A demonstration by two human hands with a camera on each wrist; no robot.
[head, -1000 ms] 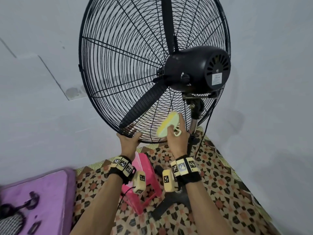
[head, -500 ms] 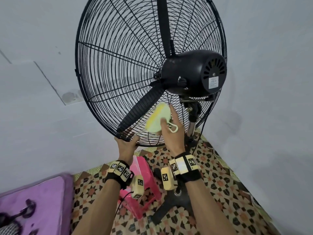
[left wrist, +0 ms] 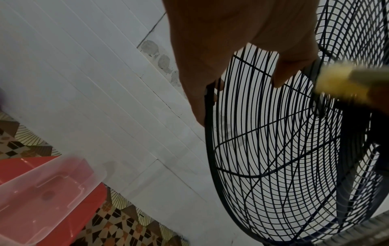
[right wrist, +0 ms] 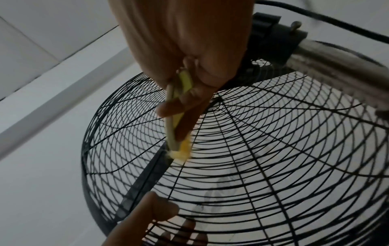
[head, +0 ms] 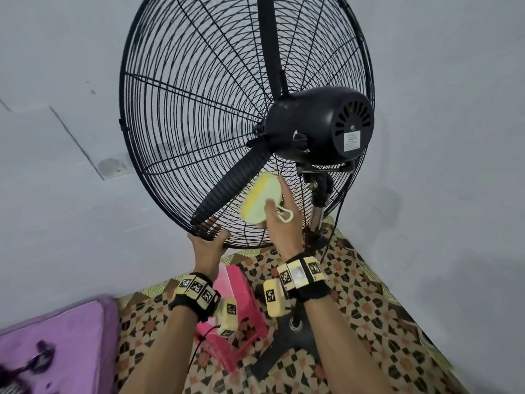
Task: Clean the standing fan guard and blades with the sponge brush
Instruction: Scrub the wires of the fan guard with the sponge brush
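Observation:
A black standing fan fills the head view, seen from behind, with its wire guard (head: 181, 115) in front of black blades (head: 230, 189) and a round motor housing (head: 318, 126). My left hand (head: 208, 241) grips the guard's bottom rim (left wrist: 208, 106), fingers hooked through the wires. My right hand (head: 281, 220) holds a pale green sponge brush (head: 260, 201) with a yellow sponge face. The sponge (right wrist: 181, 153) presses against the guard wires just below the motor, beside the lower blade (right wrist: 145, 179).
The fan's pole (head: 318, 217) and black cross base (head: 287, 345) stand on a patterned mat (head: 369, 308) near a grey wall corner. A pink stool (head: 238, 302) and a clear plastic tub (left wrist: 42, 191) sit under my left arm. A purple surface (head: 56, 351) lies at lower left.
My right hand has moved the sponge brush up the guard from near the bottom rim toward the motor. My left hand keeps its grip on the rim.

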